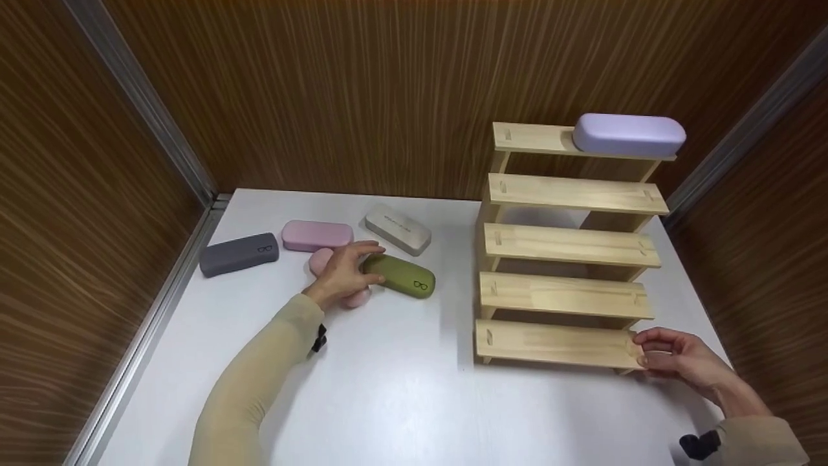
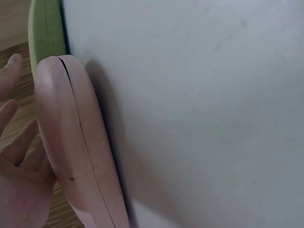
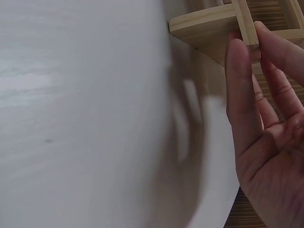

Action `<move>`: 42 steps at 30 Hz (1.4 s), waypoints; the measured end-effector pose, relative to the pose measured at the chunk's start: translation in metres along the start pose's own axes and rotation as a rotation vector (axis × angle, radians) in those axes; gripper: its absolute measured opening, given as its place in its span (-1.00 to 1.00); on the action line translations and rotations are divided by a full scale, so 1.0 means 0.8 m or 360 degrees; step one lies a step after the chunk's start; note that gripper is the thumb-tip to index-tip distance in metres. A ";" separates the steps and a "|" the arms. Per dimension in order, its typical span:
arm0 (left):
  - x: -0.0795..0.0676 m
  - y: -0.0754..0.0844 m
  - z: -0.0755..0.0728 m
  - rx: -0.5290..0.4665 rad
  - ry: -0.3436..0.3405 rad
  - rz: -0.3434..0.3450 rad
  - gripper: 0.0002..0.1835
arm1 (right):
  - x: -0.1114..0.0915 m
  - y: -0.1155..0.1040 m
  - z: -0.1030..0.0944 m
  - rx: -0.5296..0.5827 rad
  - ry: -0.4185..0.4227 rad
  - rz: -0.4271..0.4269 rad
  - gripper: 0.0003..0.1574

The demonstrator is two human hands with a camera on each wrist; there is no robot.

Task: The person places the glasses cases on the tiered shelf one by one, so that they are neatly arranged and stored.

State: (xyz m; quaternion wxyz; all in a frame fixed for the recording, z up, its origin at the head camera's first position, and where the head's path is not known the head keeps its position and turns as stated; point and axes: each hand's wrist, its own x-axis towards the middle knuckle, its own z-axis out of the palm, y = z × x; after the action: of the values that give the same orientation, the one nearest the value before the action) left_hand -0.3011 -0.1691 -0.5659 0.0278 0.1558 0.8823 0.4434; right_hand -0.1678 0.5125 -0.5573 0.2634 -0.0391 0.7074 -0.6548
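My left hand [image 1: 343,275] hovers with thumb and fingers spread about the left end of a green glasses case [image 1: 404,278]. Beneath that hand lies a light pink glasses case [image 2: 78,128], partly covered in the head view. In the left wrist view the fingertips look apart from the green case. Over on the right, my right hand [image 1: 692,362] pinches the right end of the lowest board of a stepped wooden shelf rack [image 1: 556,343]. The right wrist view shows the thumb [image 3: 239,71] on one face of the board and fingers on the other.
A lavender glasses case [image 1: 629,134] sits on the rack's top board. Around my left hand lie a grey glasses case [image 1: 239,254], another pink one [image 1: 317,235] and an off-white one [image 1: 398,230] on the white table [image 1: 388,388]. Wood-grain panels [image 1: 336,97] enclose the back and sides.
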 end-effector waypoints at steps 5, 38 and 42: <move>0.003 0.002 0.005 0.0049 -0.0058 -0.0008 -0.28 | 0.002 0.000 0.001 0.0003 0.0001 0.0006 -0.46; 0.001 0.010 0.019 0.0297 -0.0128 0.0029 -0.38 | 0.001 -0.001 0.001 0.0026 0.0009 0.0036 -0.47; -0.002 0.012 0.018 0.0282 -0.0120 0.0030 -0.42 | 0.000 -0.001 0.002 -0.0004 0.0035 0.0039 -0.48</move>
State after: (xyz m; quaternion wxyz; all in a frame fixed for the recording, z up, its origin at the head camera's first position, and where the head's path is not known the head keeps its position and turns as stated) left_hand -0.2949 -0.1533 -0.5674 0.0431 0.1825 0.9148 0.3576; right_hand -0.1672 0.5114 -0.5567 0.2635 -0.0235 0.7115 -0.6511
